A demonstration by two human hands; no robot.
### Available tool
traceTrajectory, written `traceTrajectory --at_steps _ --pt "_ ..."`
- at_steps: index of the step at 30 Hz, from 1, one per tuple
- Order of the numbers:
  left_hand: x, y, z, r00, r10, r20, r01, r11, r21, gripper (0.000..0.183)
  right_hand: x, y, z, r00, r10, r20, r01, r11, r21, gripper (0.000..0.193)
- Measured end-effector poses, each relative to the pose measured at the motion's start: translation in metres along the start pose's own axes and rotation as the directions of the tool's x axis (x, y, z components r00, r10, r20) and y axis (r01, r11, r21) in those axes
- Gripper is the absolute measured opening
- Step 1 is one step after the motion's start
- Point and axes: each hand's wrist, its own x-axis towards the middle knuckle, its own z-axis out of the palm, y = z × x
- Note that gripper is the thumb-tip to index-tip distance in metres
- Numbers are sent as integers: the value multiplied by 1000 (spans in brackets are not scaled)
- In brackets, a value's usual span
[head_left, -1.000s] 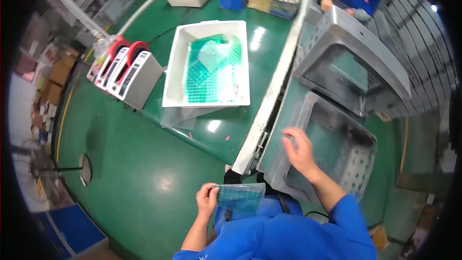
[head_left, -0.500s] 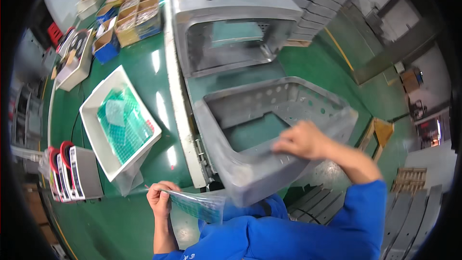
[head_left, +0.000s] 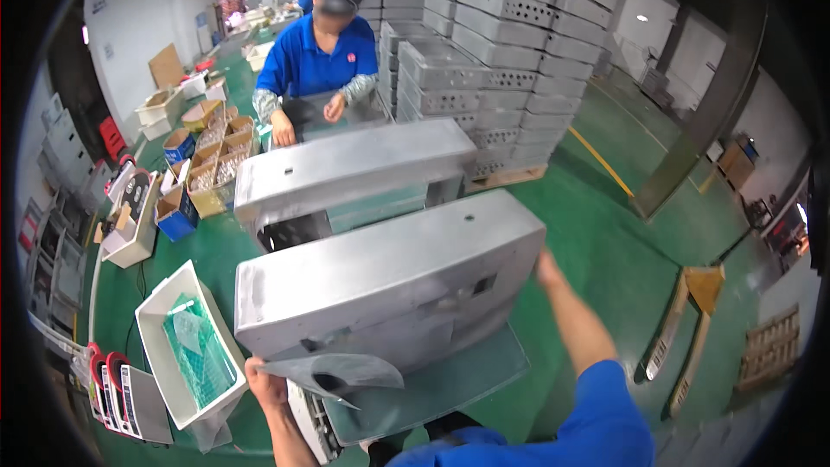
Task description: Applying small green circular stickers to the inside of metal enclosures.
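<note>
A grey metal housing (head_left: pixel 389 264) stands on its side in front of me, its long smooth wall facing up. My right hand (head_left: pixel 546 271) grips its right end; the fingertips are hidden behind the edge. Below the housing's near left corner, my left hand (head_left: pixel 267 385) is closed on the edge of a clear plastic sheet (head_left: pixel 346 369). The sheet curls out to the right, over a grey-green mat (head_left: pixel 432 398) under the housing. A second grey metal housing (head_left: pixel 354 164) stands just beyond the first.
At left, a white bin (head_left: pixel 156 355) holds green gridded sheets. Small boxes (head_left: pixel 203 173) and red-handled white cases (head_left: pixel 134 398) stand around it. A co-worker (head_left: pixel 324 60) in blue works beyond the housings. Stacked grey housings (head_left: pixel 510 43) rise behind; a yellow pallet jack (head_left: pixel 692 303) stands at right.
The near housing has been tipped from open side up onto its side. My right hand has moved from its near rim to its right end. The left hand still holds the sheet; the view has lifted.
</note>
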Motion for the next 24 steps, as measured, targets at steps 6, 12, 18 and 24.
traceTrajectory --at_steps 6,12,18,24 --pt "-5 29 37 992 -30 -124 28 999 -21 13 -5 107 15 814 553 177 -577 807 130 69" --pt "-12 28 48 936 -257 -239 299 940 162 20 -3 102 5 730 637 250 -679 719 151 70" --pt "-18 -14 18 843 -479 -245 534 801 270 29 -7 110 19 670 660 340 -732 663 155 71" --pt "-24 -1 79 945 -135 -297 294 746 598 13 -11 68 5 925 272 -266 -374 775 -510 46"
